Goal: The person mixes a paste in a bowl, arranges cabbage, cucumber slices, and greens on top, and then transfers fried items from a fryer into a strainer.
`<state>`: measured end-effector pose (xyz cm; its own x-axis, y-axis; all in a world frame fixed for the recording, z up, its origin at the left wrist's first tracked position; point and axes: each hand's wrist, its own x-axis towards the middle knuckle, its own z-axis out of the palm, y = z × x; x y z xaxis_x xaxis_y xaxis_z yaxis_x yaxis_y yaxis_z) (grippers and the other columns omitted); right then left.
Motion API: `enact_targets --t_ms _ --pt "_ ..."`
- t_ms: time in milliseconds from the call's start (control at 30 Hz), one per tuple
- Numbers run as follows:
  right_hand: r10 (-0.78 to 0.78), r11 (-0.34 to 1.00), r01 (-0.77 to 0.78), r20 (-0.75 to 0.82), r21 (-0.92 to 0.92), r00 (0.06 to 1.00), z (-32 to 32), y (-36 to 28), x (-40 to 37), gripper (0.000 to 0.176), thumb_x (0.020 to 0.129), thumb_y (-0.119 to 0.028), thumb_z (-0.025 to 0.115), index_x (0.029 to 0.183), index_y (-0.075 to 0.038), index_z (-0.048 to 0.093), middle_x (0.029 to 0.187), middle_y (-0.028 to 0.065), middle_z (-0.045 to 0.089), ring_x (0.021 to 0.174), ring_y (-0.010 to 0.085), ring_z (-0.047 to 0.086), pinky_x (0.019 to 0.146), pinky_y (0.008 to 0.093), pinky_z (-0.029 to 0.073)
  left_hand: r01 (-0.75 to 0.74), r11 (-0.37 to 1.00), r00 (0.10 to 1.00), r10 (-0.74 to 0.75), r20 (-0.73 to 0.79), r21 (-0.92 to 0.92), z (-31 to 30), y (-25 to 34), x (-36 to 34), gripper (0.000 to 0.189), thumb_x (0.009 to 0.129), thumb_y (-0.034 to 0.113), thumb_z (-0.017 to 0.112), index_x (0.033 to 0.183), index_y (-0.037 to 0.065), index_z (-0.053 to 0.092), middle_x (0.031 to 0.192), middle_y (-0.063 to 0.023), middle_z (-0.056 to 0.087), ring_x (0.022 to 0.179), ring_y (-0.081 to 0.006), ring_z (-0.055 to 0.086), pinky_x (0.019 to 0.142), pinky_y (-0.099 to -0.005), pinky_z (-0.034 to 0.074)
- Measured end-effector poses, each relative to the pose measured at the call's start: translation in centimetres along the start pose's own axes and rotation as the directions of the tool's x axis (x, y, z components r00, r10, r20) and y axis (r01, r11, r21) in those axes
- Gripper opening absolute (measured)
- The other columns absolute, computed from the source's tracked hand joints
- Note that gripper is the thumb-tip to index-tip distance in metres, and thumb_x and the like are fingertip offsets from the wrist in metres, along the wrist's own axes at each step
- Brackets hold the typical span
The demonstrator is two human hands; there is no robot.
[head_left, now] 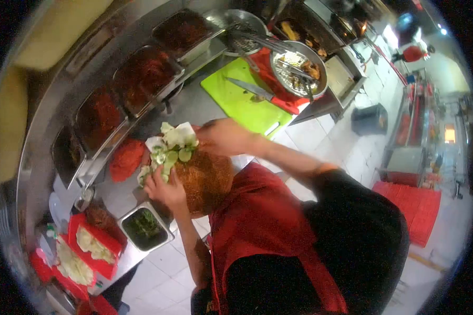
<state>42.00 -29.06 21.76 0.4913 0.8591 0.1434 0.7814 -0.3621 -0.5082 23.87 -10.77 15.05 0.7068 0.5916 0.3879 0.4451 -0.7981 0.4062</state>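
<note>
A large, round brown loaf with a speckled crust lies in front of the red apron, between my two hands. Along its left side are pale green slices, leafy bits and white pieces. My left hand grips the loaf's lower left edge, its fingertips on the green slices. At the upper edge, my right hand is closed on the loaf; its fingertips are partly hidden. Just left of the filling, a red-orange piece rests on the metal counter.
Metal trays of red food line the counter's back. A green cutting board bears a red-handled knife. Beyond it stands a metal bowl with tongs. Nearer are a tray of greens and red baskets of food.
</note>
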Motion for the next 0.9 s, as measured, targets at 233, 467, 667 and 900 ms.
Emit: enact_targets --t_ms 233,467,667,900 --pt "0.569 0.561 -0.686 -0.385 -0.464 0.726 -13.7 23.9 -17.1 0.031 0.090 -0.013 0.053 0.121 -0.013 0.058 0.113 0.0220 0.063 0.107 0.0390 0.061 0.075 0.0483 0.056 0.116 0.975 0.979 -0.079 0.189 -0.188 -2.2 4.1 -3.7 0.019 0.090 0.026 0.065 0.100 0.010 0.066 0.100 -0.0087 0.064 0.103 -0.0311 0.054 0.096 -0.0467 0.035" --pt "0.409 0.663 -0.530 -0.338 -0.529 0.848 -13.9 29.8 -19.2 0.039 0.090 -0.006 0.049 0.128 -0.006 0.049 0.118 0.0229 0.060 0.117 0.0407 0.054 0.097 0.0484 0.047 -0.069 0.975 0.963 0.120 0.242 -0.212 0.6 11.2 -1.9 0.017 0.091 0.020 0.064 0.100 0.006 0.065 0.098 -0.0131 0.061 0.098 -0.0336 0.054 0.094 -0.0454 0.037" --pt "0.303 0.800 -0.377 -0.229 -0.466 0.925 -15.0 29.5 -17.6 0.034 0.082 -0.012 0.058 0.115 -0.002 0.054 0.115 0.0183 0.057 0.108 0.0361 0.054 0.100 0.0478 0.042 0.088 0.910 0.921 0.081 0.381 -0.406 3.0 19.7 -0.9 0.017 0.087 0.015 0.066 0.102 0.006 0.064 0.102 -0.0157 0.058 0.101 -0.0374 0.051 0.092 -0.0491 0.038" --pt "0.402 0.819 -0.476 -0.273 -0.320 0.874 -16.6 28.0 -17.7 0.035 0.084 -0.006 0.052 0.119 -0.001 0.052 0.108 0.0193 0.058 0.105 0.0367 0.058 0.094 0.0489 0.045 -0.048 0.935 0.867 0.213 0.449 -0.351 4.8 24.0 -2.1 0.016 0.087 0.013 0.065 0.101 0.004 0.064 0.103 -0.0132 0.058 0.104 -0.0350 0.051 0.096 -0.0471 0.037"
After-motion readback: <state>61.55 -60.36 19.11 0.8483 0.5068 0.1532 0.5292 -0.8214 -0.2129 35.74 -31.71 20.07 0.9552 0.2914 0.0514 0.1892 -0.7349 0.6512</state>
